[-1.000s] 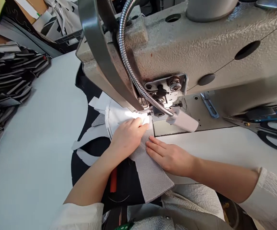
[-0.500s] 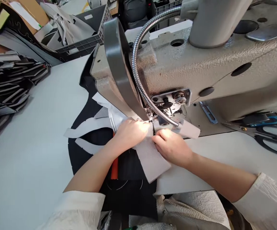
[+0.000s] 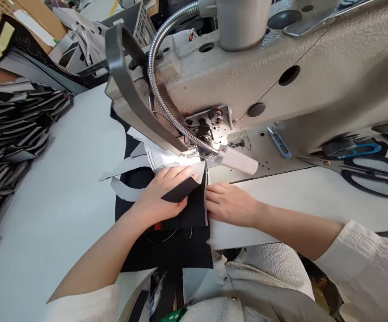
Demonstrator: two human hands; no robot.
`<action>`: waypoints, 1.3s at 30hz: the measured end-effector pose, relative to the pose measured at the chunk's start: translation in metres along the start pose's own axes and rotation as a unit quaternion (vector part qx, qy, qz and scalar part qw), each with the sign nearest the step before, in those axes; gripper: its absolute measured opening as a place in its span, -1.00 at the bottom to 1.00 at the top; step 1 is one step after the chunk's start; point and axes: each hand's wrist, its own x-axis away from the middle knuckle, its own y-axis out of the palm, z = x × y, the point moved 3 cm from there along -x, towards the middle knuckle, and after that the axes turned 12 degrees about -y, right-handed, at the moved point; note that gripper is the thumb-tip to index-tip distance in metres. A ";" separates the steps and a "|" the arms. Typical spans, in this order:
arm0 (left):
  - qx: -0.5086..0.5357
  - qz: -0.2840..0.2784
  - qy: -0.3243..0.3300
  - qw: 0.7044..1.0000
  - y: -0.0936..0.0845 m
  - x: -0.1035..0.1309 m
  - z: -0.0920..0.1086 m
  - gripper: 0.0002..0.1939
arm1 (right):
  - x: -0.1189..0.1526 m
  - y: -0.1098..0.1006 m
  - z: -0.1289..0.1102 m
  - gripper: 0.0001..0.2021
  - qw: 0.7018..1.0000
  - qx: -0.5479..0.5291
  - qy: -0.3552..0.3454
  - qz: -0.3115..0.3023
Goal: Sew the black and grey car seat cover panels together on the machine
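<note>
Below the needle area of the sewing machine lies a layered piece of fabric, white on one side and black on the other. My left hand holds it, with a folded dark flap between thumb and fingers and the fingertips close to the presser foot. At the fabric's right edge, my right hand has its fingers curled against the border, closed on it. Underneath spreads a larger black fabric panel with pale strips on its left part. The fingertips of my right hand are partly hidden.
Blue thread snips and black-handled scissors lie right of the machine. A stack of dark, pale-edged fabric pieces stands at the left. Behind are a grey crate and a cardboard box. A lamp on a flexible metal neck arches in front.
The light fabric piece now has its dark side turned up, folded over in my left hand. My right hand has moved down its edge. The whole view has shifted.
</note>
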 end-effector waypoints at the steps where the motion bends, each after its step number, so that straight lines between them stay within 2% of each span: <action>1: 0.001 0.003 -0.005 1.000 0.002 -0.004 0.000 -0.60 | 0.000 0.002 0.000 -0.74 1.000 0.011 0.024 -0.006; 3: 0.023 0.011 -0.013 1.000 0.004 -0.012 0.002 -0.66 | -0.001 0.004 -0.001 -0.68 0.998 0.024 0.059 -0.013; 5: 0.092 0.024 -0.036 0.995 0.006 -0.017 0.002 -0.67 | -0.003 0.005 -0.001 -0.60 0.998 0.021 0.062 -0.018; 9: 0.250 0.031 -0.172 0.952 0.008 -0.016 -0.003 -0.63 | -0.009 0.007 0.000 -0.62 0.998 0.005 0.048 -0.034; 11: 0.291 0.018 -0.208 0.934 0.010 -0.014 -0.003 -0.63 | -0.008 0.004 0.000 -0.68 0.999 0.018 0.046 -0.022; 14: 0.344 0.024 -0.207 0.916 0.014 -0.012 -0.003 -0.61 | -0.006 -0.006 -0.014 -0.86 0.996 0.070 -0.025 0.054; 16: 0.378 0.036 -0.208 0.902 0.016 -0.012 -0.006 -0.57 | -0.011 -0.007 -0.034 -0.84 0.985 0.097 -0.107 0.099; 17: 0.390 0.039 -0.210 0.896 0.017 -0.013 -0.007 -0.56 | -0.017 -0.003 -0.046 -0.81 0.980 0.101 -0.141 0.101; 19: 0.388 0.035 -0.219 0.894 0.019 -0.014 -0.008 -0.55 | -0.039 0.011 -0.067 -0.81 0.977 0.094 -0.180 0.064; 22: 0.334 0.016 -0.242 0.911 0.018 -0.013 -0.004 -0.59 | -0.074 0.035 -0.084 -0.81 0.977 0.091 -0.195 0.005; 24: 0.293 0.019 -0.252 0.922 0.016 -0.010 0.000 -0.60 | -0.084 0.038 -0.082 -0.81 0.975 0.098 -0.197 0.033; 27: 0.272 0.042 -0.223 0.935 0.015 -0.005 0.003 -0.64 | -0.069 0.029 -0.068 -0.72 0.980 0.096 -0.149 0.091; 30: 0.289 0.043 -0.167 0.942 0.019 -0.004 0.003 -0.69 | -0.040 0.021 -0.053 -0.71 0.991 0.105 -0.048 0.070; 32: 0.300 0.038 -0.151 0.941 0.022 -0.006 0.001 -0.69 | -0.026 0.018 -0.050 -0.72 0.992 0.107 -0.025 0.061; 36: 0.277 0.036 -0.128 0.951 0.024 -0.011 0.002 -0.66 | -0.023 0.017 -0.048 -0.73 0.994 0.081 -0.018 0.073; 39: 0.193 0.060 -0.054 0.978 0.026 -0.017 0.006 -0.66 | -0.028 0.020 -0.043 -0.73 0.995 0.066 0.010 0.068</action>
